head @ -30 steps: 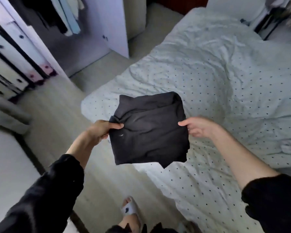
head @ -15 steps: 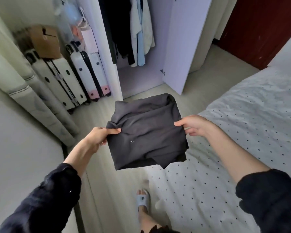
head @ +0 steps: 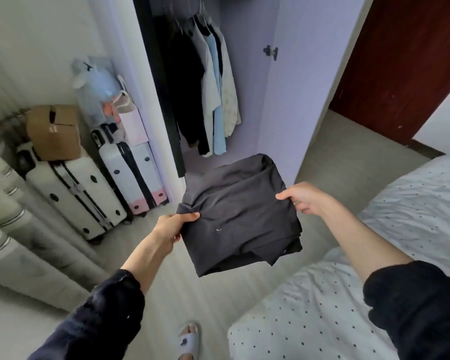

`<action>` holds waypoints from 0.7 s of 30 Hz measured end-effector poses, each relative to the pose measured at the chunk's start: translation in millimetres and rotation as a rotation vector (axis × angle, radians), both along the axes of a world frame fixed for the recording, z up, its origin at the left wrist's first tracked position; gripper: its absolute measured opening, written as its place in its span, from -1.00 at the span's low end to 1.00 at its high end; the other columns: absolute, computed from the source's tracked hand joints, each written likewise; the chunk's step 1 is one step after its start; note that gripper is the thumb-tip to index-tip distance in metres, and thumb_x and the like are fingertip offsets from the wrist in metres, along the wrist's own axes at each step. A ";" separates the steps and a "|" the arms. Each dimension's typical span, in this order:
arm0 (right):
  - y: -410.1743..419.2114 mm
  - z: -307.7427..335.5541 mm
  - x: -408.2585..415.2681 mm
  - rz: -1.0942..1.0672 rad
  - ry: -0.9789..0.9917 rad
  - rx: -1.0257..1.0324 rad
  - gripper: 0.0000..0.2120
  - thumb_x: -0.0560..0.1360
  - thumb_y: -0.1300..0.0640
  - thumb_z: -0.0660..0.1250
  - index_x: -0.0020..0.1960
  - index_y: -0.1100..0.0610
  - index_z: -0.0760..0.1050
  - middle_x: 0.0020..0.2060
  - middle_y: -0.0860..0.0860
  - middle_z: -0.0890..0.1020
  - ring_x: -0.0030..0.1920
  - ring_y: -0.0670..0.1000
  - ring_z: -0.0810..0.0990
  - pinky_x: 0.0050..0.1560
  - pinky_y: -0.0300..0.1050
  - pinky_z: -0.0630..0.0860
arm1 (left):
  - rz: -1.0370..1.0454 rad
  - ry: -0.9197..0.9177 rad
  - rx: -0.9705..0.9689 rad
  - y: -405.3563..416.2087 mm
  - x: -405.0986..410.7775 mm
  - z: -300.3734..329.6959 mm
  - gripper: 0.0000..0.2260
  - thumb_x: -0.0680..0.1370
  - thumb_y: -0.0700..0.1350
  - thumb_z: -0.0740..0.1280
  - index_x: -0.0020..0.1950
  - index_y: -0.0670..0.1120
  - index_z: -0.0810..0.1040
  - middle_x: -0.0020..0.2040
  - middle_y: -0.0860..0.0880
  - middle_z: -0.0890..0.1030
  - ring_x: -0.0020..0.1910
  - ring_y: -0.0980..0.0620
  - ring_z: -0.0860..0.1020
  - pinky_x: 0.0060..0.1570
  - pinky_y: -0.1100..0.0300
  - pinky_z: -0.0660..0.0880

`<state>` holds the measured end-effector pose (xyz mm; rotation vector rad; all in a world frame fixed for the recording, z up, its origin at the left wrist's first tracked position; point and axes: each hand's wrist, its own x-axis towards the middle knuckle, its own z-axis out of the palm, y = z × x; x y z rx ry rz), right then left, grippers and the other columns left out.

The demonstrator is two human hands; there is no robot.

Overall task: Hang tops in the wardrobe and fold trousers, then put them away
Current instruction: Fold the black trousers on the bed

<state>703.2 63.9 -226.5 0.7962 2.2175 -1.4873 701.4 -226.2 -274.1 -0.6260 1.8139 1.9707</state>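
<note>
Folded black trousers [head: 239,216] hang in the air between my two hands, in front of the open wardrobe [head: 205,157]. My left hand [head: 170,228] grips their left edge, thumb on top. At the right edge my right hand [head: 303,198] pinches the cloth, thumb on top and fingers curled below. Inside the wardrobe several tops [head: 208,87] hang on a rail: dark ones at the left, pale blue and white ones at the right. The wardrobe's lilac door [head: 304,74] stands open to the right.
The bed with a dotted white cover [head: 374,281] lies at my right. White suitcases [head: 89,188] with a cardboard box [head: 53,132] and bags on top stand left of the wardrobe. A dark red door [head: 405,68] is at the back right. My slippered foot [head: 189,339] is on the floor.
I have turned from the bed towards the wardrobe, carrying the folded trousers in both hands. The wardrobe now fills the middle of the view and looks closer.
</note>
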 end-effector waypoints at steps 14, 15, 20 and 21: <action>61.4 38.5 -210.6 -0.249 0.126 0.048 -0.74 0.49 0.24 0.36 0.16 0.24 0.48 0.02 0.06 0.59 -0.14 0.03 0.56 -0.41 -0.24 0.36 | -0.018 0.116 0.081 89.8 -249.0 50.3 -0.79 0.43 -0.26 0.45 0.02 -0.20 0.52 -0.23 -0.02 0.57 -0.30 0.07 0.52 -0.63 0.38 0.40; 69.1 41.3 -230.0 -0.252 0.124 0.070 -0.72 0.48 0.21 0.37 0.17 0.24 0.48 0.05 0.06 0.59 -0.07 0.07 0.57 -0.28 -0.20 0.39 | -0.010 0.127 0.077 97.9 -267.3 53.6 -0.81 0.43 -0.26 0.45 0.00 -0.20 0.53 -0.23 -0.02 0.57 -0.30 0.07 0.53 -0.61 0.37 0.41; 119.2 81.1 -351.7 -0.199 0.219 0.054 -0.85 0.45 0.19 0.40 -0.01 0.16 0.49 -0.01 0.06 0.59 -0.12 0.05 0.56 0.00 -0.05 0.48 | 0.064 0.241 0.121 148.4 -376.7 91.1 -0.91 0.41 -0.28 0.45 -0.17 -0.15 0.57 -0.26 -0.02 0.61 -0.34 0.08 0.56 -0.59 0.40 0.41; 132.9 97.9 -382.4 -0.181 0.249 0.051 -0.85 0.46 0.19 0.40 0.00 0.16 0.50 -0.03 0.06 0.60 -0.10 0.05 0.57 0.05 -0.03 0.49 | 0.089 0.282 0.133 162.5 -405.6 105.2 -0.91 0.40 -0.28 0.46 -0.18 -0.15 0.58 -0.27 -0.03 0.62 -0.37 0.08 0.58 -0.58 0.40 0.41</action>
